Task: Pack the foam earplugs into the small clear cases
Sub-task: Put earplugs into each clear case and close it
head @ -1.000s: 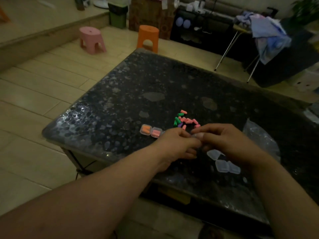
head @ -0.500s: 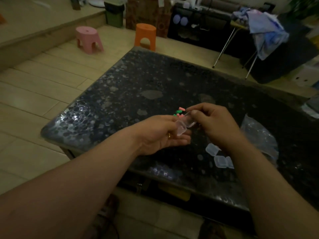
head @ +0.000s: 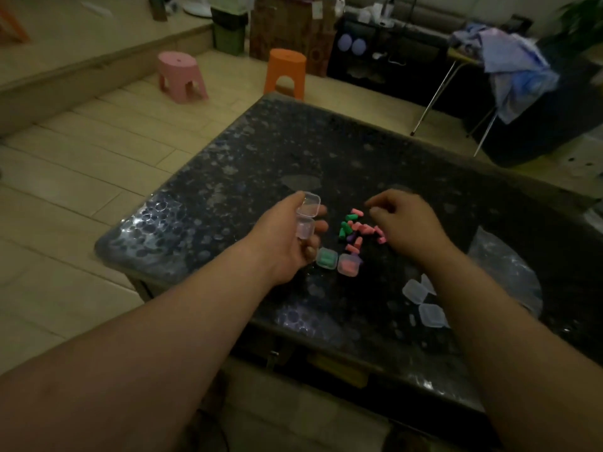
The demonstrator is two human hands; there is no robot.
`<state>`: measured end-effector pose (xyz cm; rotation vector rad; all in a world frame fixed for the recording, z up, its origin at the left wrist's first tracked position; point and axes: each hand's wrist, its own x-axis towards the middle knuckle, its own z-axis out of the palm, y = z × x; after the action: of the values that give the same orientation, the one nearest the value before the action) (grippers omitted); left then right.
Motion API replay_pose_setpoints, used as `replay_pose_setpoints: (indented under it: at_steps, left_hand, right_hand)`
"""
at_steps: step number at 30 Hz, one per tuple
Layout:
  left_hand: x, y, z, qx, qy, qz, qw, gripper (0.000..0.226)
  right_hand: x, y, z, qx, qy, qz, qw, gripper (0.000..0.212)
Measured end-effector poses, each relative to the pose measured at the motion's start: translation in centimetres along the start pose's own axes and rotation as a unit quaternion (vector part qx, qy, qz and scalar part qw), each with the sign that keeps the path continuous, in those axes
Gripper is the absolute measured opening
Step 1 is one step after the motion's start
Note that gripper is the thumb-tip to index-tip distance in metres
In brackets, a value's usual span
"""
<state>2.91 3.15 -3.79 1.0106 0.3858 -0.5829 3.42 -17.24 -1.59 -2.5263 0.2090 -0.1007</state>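
Since half a second ago the hands are parting: the left hand is gripping the open case at centre frame, and the right hand is curling over loose pink and green earplugs, though I cannot tell if it is pinching one. Two filled cases are lying just below, and empty cases are waiting lower right.

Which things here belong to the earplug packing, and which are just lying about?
Job: open clear plastic case in left hand; loose pile of coloured foam earplugs; green-filled clear case; pink-filled clear case; empty clear cases.
Lying about: pink plastic stool; orange plastic stool; green plastic bin.
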Motion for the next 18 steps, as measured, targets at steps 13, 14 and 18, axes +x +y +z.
replay_pose_setpoints:
  at_steps: [13,14,18]
  left_hand:
    - [0.4,0.4,-0.5,-0.018,-0.011,-0.013,1.000,0.027]
    - [0.5,0.3,-0.5,-0.017,-0.012,-0.013,1.000,0.027]
    - [0.3,-0.2,-0.1,-0.002,-0.023,-0.025,0.999,0.030]
  right_hand:
    - [2.7,-2.2,3.1,-0.217,-0.137,-0.025,0.966,0.019]
    - [2.5,-2.1,2.9,-0.198,-0.131,-0.020,0.971,0.017]
    - [0.4,-2.1,1.1,-0.083,-0.093,0.011,0.992,0.013]
